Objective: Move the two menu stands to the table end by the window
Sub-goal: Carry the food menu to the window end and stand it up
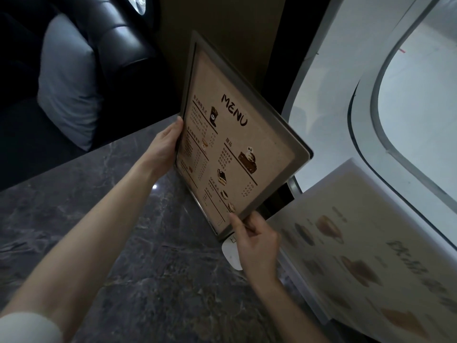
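A beige menu stand headed "MENU", in a grey frame, is tilted above the dark marble table close to the window. My left hand grips its left edge. My right hand pinches its lower right corner, thumb on the front. A second menu stand, pale with blurred pictures of cups, stands at the table's right end beside the window, to the right of my right hand.
The rounded window in a white frame runs along the right. A white oval object lies on the table under my right hand. A black leather seat with a grey cushion is beyond the table at the upper left.
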### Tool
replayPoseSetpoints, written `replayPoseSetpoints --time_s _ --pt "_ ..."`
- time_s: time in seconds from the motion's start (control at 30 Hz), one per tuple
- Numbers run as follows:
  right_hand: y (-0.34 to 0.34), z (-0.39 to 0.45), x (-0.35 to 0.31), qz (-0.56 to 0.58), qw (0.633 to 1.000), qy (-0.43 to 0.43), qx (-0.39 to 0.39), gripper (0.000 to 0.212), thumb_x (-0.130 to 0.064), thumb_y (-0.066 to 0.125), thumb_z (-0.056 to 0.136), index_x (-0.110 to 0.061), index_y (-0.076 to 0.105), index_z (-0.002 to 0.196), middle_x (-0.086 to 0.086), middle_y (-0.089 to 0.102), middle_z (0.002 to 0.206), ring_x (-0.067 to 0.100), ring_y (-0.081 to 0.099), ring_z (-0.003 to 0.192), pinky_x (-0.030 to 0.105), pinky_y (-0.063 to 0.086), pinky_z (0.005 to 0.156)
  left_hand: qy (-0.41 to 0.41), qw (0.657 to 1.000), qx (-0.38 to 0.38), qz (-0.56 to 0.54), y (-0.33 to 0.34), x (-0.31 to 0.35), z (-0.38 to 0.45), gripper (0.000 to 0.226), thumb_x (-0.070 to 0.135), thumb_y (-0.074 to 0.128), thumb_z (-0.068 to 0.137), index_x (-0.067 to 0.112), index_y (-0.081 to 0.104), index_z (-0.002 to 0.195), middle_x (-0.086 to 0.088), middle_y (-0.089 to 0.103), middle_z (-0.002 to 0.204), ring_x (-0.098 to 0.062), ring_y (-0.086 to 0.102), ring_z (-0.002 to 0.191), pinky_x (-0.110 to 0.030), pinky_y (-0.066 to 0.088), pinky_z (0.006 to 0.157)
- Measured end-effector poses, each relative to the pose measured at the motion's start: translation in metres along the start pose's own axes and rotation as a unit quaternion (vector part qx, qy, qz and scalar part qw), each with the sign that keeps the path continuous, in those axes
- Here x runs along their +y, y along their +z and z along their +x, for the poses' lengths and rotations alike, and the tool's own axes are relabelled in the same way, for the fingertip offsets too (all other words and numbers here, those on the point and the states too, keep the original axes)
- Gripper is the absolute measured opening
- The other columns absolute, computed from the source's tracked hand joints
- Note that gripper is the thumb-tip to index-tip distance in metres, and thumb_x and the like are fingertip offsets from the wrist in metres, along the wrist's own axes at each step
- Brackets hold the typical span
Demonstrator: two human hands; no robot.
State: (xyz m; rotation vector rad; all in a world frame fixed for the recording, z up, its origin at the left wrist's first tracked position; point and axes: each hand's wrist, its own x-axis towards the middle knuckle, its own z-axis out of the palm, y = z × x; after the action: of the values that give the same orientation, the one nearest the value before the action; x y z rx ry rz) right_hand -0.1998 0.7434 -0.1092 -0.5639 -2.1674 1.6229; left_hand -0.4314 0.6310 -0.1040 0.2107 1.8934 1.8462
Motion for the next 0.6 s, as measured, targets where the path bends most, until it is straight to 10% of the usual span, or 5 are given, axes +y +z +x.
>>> replayPoseSetpoints --time_s 0.2,0.33,0.47,0.6 --pt "-0.003 0.0 0.001 -0.016 1.0 0.002 -0.017 0.028 -0.043 0.053 0.078 -0.029 0.06 0.101 -0.041 0.054 0.088 -0.021 0.056 0.088 0.001 0.046 0.07 -0.005 0.999 0.033 0.041 0.007 0.003 -0.008 0.034 0.051 0.035 0.093 0.033 0.061 0.105 0.011 0.066 0.106 0.01 0.064 0.09 -0.007 0.048 0.072" --pt "-0.009 -0.004 -0.002 -0.043 0.996 -0.003 -0.072 0.03 -0.046 0.044 0.084 -0.031 0.053 0.108 -0.028 0.054 0.106 -0.022 0.052 0.092 -0.003 0.042 0.072 -0.019 0.978 0.12 0.167 0.02 -0.002 -0.019 0.053 0.047 0.025 0.097 0.017 0.035 0.139 -0.008 0.041 0.143 -0.022 0.038 0.131 -0.039 0.031 0.108" --pt "-0.017 -0.004 -0.007 -0.134 0.981 0.031 -0.138 0.026 -0.034 0.045 0.092 -0.019 0.053 0.111 -0.003 0.064 0.11 0.005 0.06 0.093 -0.004 0.04 0.059 0.006 0.97 0.097 0.221 0.032 -0.015 -0.055 0.049 0.033 0.036 0.097 0.013 0.03 0.141 -0.009 0.039 0.145 -0.025 0.038 0.133 -0.037 0.034 0.107" --pt "-0.028 0.004 -0.025 -0.249 0.935 0.066 -0.245 0.036 -0.032 0.049 0.09 -0.011 0.049 0.119 0.014 0.062 0.118 0.026 0.059 0.102 0.022 0.044 0.071 -0.092 0.958 0.074 0.261 0.043 -0.024 -0.084 0.055 0.041 0.033 0.097 0.013 0.029 0.143 -0.009 0.037 0.149 -0.027 0.034 0.136 -0.03 0.028 0.105"
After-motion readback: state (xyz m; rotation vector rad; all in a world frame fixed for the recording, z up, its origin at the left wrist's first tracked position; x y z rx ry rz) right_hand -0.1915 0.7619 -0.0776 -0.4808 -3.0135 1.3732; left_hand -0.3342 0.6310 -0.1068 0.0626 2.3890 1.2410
